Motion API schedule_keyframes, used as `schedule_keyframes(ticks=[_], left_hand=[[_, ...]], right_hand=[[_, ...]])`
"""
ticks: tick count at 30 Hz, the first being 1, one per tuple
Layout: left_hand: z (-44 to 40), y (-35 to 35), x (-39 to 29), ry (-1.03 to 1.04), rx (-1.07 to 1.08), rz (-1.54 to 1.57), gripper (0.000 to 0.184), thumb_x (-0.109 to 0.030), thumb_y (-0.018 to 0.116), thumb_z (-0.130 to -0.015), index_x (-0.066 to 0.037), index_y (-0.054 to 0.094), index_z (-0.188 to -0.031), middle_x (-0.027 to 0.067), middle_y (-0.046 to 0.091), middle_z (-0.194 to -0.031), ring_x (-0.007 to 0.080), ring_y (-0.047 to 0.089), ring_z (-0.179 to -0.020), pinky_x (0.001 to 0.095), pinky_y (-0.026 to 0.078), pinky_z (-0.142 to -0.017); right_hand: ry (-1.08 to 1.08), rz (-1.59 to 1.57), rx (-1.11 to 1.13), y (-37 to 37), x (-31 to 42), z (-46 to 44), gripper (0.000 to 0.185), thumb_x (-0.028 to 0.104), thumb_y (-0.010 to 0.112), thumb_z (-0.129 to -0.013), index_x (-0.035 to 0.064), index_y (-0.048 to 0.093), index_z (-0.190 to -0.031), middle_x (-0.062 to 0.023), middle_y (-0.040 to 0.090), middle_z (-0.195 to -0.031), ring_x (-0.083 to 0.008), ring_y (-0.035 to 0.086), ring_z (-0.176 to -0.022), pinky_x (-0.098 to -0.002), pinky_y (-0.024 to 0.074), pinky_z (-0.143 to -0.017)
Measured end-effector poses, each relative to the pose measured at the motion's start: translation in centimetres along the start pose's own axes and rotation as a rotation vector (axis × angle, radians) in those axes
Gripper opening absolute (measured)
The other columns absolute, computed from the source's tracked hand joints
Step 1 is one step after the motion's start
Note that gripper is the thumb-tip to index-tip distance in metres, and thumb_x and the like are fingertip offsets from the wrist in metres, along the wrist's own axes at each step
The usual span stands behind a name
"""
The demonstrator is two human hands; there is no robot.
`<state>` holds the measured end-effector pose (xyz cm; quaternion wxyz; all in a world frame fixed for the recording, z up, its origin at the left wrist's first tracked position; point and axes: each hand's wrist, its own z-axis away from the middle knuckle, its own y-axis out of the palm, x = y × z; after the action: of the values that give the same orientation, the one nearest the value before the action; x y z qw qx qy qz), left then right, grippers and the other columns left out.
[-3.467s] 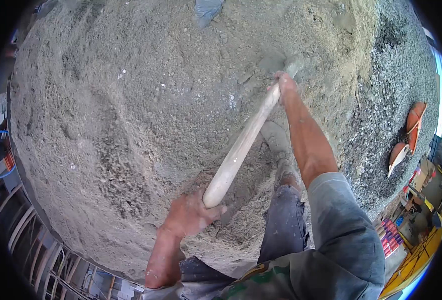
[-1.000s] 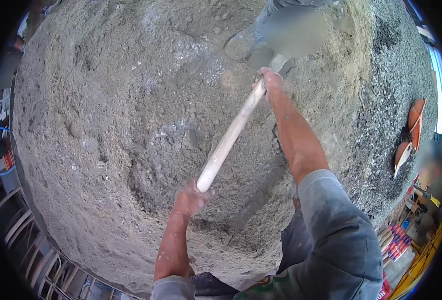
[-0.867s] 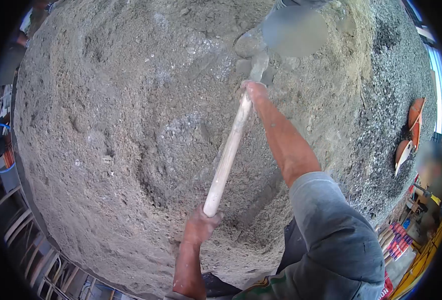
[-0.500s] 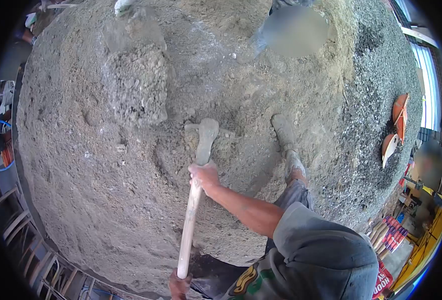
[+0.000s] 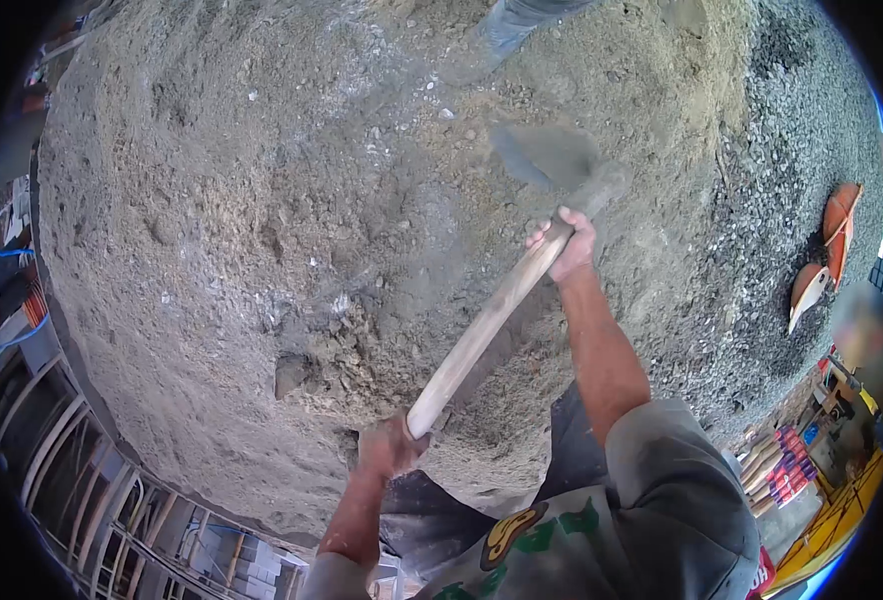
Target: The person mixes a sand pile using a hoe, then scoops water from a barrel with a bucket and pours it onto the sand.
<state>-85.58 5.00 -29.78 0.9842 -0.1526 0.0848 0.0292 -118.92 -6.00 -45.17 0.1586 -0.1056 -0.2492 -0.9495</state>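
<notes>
My right hand (image 5: 570,245) is closed round the upper part of a hoe's pale wooden handle (image 5: 482,335), close to its head. My left hand (image 5: 392,445) grips the butt end, low in front of my body. The hoe's flat grey blade (image 5: 547,155) is blurred and lies over the sandy heap up and to the right; I cannot tell whether it touches the ground. Under the handle, the grey-brown sand (image 5: 352,350) is loose and clumpy.
Dark gravel (image 5: 762,210) covers the right side, with two orange bowl-like pieces (image 5: 840,230) on it. Another person's trouser leg (image 5: 522,25) stands at the top. Wooden framing (image 5: 72,470) lines the lower left edge, and bundled sticks (image 5: 777,470) sit at the lower right.
The hoe has swung up and to the right from the middle of the heap, with both hands on it. A load of sand, seen before at upper left, no longer shows there. My view has shifted.
</notes>
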Motion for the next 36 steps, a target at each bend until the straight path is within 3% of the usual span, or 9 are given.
schedule_keyframes(ticks=[5,7,14,19,23,25,28,31,36], left_hand=[[-5.5,-10.3,-4.2,0.011,-0.135,-0.237,0.03,-0.031,0.058,-0.074,-0.008,0.054,-0.093,0.0134,0.064,-0.074,0.0304,0.063,-0.068,0.0412,0.05,-0.062],[-3.1,-9.7,-2.0,-0.002,-0.018,-0.204,0.025,-0.026,0.058,-0.073,-0.007,0.055,-0.089,0.0139,0.063,-0.071,0.0309,0.063,-0.067,0.0416,0.05,-0.062],[6.2,-4.3,7.9,-0.054,-0.001,-0.225,0.022,-0.021,0.059,-0.069,-0.008,0.058,-0.086,0.0143,0.063,-0.072,0.0296,0.063,-0.072,0.0409,0.05,-0.066],[16.1,-3.3,17.9,-0.073,-0.09,-0.075,0.021,-0.023,0.06,-0.067,-0.011,0.059,-0.084,0.0142,0.063,-0.075,0.0287,0.063,-0.072,0.0405,0.049,-0.066],[23.9,4.7,29.3,-0.262,-0.128,-0.008,0.02,-0.024,0.063,-0.061,-0.018,0.061,-0.079,0.0036,0.063,-0.078,0.0208,0.06,-0.089,0.0388,0.035,-0.091],[27.7,10.0,32.9,-0.428,-0.215,-0.033,0.025,-0.024,0.066,-0.057,-0.02,0.062,-0.082,0.0006,0.062,-0.082,0.0181,0.054,-0.099,0.0438,0.026,-0.099],[32.9,13.0,32.9,-0.652,-0.133,0.096,0.029,-0.02,0.061,-0.064,-0.021,0.062,-0.093,0.0012,0.06,-0.1,0.019,0.047,-0.112,0.0513,0.021,-0.101],[33.6,12.2,29.5,-0.619,-0.125,0.234,0.033,-0.022,0.061,-0.064,-0.02,0.061,-0.097,0.0023,0.058,-0.104,0.0209,0.048,-0.11,0.0552,0.017,-0.103],[26.9,3.6,17.7,-0.225,-0.326,0.322,0.038,-0.039,0.069,-0.059,-0.016,0.06,-0.089,0.003,0.06,-0.096,0.0207,0.054,-0.1,0.0508,0.028,-0.096]], right_hand=[[-0.029,-0.093,-0.244,-3.2,-0.2,-10.0,0.02,0.025,0.054,-0.074,0.0108,0.042,-0.083,-0.0075,0.046,-0.065,-0.0232,0.047,-0.056,-0.0384,0.0446,-0.058],[-0.025,0.023,-0.307,-4.3,-4.8,-7.3,0.028,0.022,0.055,-0.075,0.0084,0.04,-0.094,-0.0087,0.045,-0.073,-0.0223,0.047,-0.059,-0.0378,0.0463,-0.056],[0.2,0.031,-0.524,-7.6,-19.3,0.3,0.023,0.023,0.055,-0.074,0.0126,0.042,-0.09,-0.0063,0.045,-0.072,-0.0207,0.046,-0.059,-0.0356,0.0449,-0.055],[0.144,0.244,-0.517,-1.4,-25.0,9.8,0.027,0.025,0.056,-0.076,0.0099,0.042,-0.093,-0.005,0.043,-0.07,-0.0185,0.047,-0.062,-0.0373,0.0461,-0.062],[0.22,0.367,-0.384,4.1,-32.3,22.0,0.028,0.022,0.059,-0.078,0.0083,0.044,-0.097,-0.0062,0.047,-0.076,-0.021,0.052,-0.071,-0.041,0.0486,-0.076],[0.458,0.373,-0.211,3.7,-34.5,26.5,0.029,0.019,0.061,-0.076,0.0074,0.045,-0.097,-0.0085,0.052,-0.086,-0.0234,0.055,-0.083,-0.0424,0.0478,-0.079],[0.637,0.525,-0.092,5.9,-34.7,31.6,0.029,0.017,0.062,-0.075,0.0076,0.046,-0.097,-0.0094,0.054,-0.095,-0.0255,0.055,-0.091,-0.0446,0.0468,-0.081],[0.611,0.599,-0.063,7.1,-30.5,31.4,0.03,0.016,0.062,-0.073,0.0075,0.046,-0.097,-0.0092,0.054,-0.096,-0.0257,0.055,-0.091,-0.0455,0.0462,-0.083],[0.26,0.686,-0.141,8.4,-16.6,23.2,0.037,0.023,0.058,-0.072,0.0066,0.045,-0.102,-0.0123,0.049,-0.107,-0.0306,0.05,-0.098,-0.05,0.0442,-0.084]])
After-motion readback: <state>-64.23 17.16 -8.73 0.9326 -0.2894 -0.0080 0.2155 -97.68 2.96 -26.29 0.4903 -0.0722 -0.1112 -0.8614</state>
